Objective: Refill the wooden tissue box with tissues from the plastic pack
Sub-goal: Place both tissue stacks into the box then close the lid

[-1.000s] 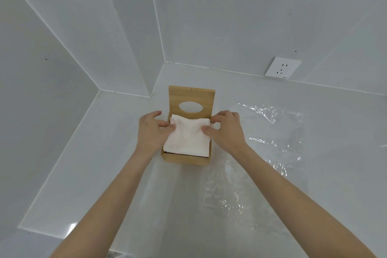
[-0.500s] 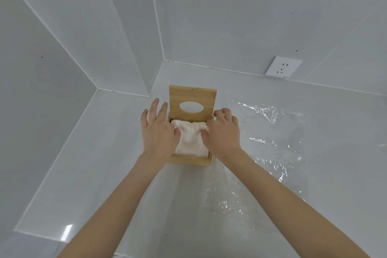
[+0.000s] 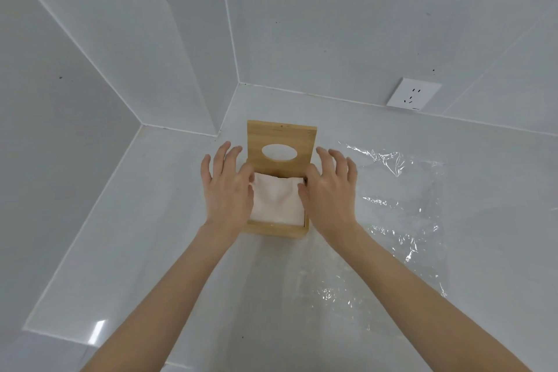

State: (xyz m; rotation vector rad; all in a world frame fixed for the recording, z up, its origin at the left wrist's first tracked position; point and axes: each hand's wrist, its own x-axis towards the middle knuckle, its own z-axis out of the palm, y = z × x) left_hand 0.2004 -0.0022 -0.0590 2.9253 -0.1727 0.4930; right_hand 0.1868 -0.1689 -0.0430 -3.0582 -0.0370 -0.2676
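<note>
My left hand (image 3: 227,190) lies over the left edge of the wooden tissue box (image 3: 276,228), fingers straight and slightly spread, holding nothing; its thumb side touches the left margin of the tissues (image 3: 276,201). The box sits on the white countertop (image 3: 136,251) near the inner corner of the tiled walls. The stack of white tissues is inside the box, its top a little wrinkled and sitting just under the rim. The lid (image 3: 281,145) stands upright at the back edge, with its oval opening (image 3: 279,151) facing me. My right hand (image 3: 329,193) covers the right side of the box, fingers also extended and loose, gripping nothing, the thumb resting against the right margin of the tissues. Just to the right of that hand, the clear plastic pack (image 3: 398,214) lies flat and crumpled on the countertop. Farther right, on the back wall, is a white power socket (image 3: 413,93).
</note>
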